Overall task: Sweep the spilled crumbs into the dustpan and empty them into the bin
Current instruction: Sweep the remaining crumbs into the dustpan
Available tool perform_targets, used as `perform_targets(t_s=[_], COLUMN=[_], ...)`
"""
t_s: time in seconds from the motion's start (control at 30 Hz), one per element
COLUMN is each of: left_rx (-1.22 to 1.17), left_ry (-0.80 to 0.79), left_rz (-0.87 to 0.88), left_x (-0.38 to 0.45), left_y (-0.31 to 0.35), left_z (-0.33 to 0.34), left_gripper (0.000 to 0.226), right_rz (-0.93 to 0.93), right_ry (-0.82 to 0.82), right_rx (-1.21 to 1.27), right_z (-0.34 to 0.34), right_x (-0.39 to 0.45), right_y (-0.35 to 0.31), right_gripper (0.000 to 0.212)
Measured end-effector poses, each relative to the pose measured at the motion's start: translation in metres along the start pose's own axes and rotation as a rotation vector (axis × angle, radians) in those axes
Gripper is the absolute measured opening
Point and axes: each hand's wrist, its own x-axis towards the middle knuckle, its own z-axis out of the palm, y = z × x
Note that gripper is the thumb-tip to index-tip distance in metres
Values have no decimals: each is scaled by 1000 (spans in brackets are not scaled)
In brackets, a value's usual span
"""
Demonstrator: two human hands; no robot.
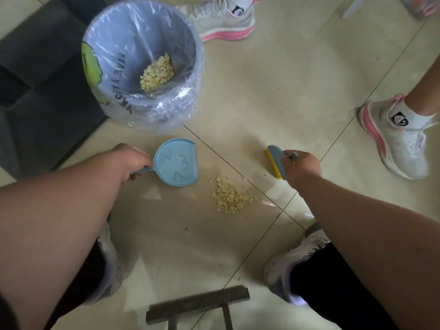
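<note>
A pile of pale yellow crumbs [229, 196] lies on the beige tiled floor between my hands. My left hand [133, 161] grips the handle of a small light-blue dustpan [177, 161], which sits empty just left of and above the pile, its straight edge facing right. My right hand [301, 169] holds a small brush [276, 161] with a blue-grey back and yellow bristles, up and to the right of the crumbs. A blue bin [142, 65] lined with a clear plastic bag stands beyond the dustpan, with crumbs lying inside it.
Dark furniture [40, 96] fills the left side behind the bin. Another person's shoes stand at the top [223, 20] and at the right [397, 141]. My own shoes [285, 270] flank the floor below the crumbs. A dark metal bar [197, 303] lies at the bottom.
</note>
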Motion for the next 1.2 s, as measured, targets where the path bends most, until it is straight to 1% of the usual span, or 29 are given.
perform_targets(t_s=[0.07,0.13,0.23,0.3,0.37,0.4,0.47,0.5,0.67,0.77,0.9,0.97,1.07,1.13,1.2], left_rx=[32,79,224,278,305,314,340,366,417,402,296,296,329,336,346], left_ry=[22,59,94,67,51,54,65,78,112,78,25,16,16,16,5], left_rz=[2,7,29,41,50,50,50,47,6,8,16,11,-22,-42,-51], left_x=[1,2,1,0,1,2,5,5,2,3,9,10,5,2,-2], left_y=[-2,-5,-10,-12,-14,-15,-19,-20,-26,-30,-34,-35,-34,-32,-31], left_z=[-2,-5,-9,-12,-14,-14,-14,-14,-16,-16,-14,-11,-6,-3,-1], left_gripper=[26,26,23,12,5,7,18,21,21,23,26,25,24,21,18], right_rz=[-3,-11,-74,-120,-162,-192,-249,-278,-467,-534,-503,-468,-359,-375,-449], right_ry=[-20,-50,-105,-150,-205,-229,-251,-240,-99,-121,-254,-313,-410,-443,-464], right_rx=[24,40,0,-32,-59,-74,-77,-76,-172,-245,-217,-166,-77,-94,-167], right_z=[8,16,31,40,47,50,54,54,46,50,61,69,80,81,80], right_x=[-7,-14,-24,-32,-40,-44,-50,-50,-33,-16,-15,-20,-31,-37,-43], right_y=[-5,-12,-21,-27,-32,-35,-42,-47,-89,-107,-113,-108,-94,-85,-80], right_gripper=[21,20,30,35,31,28,25,25,30,28,22,19,16,18,22])
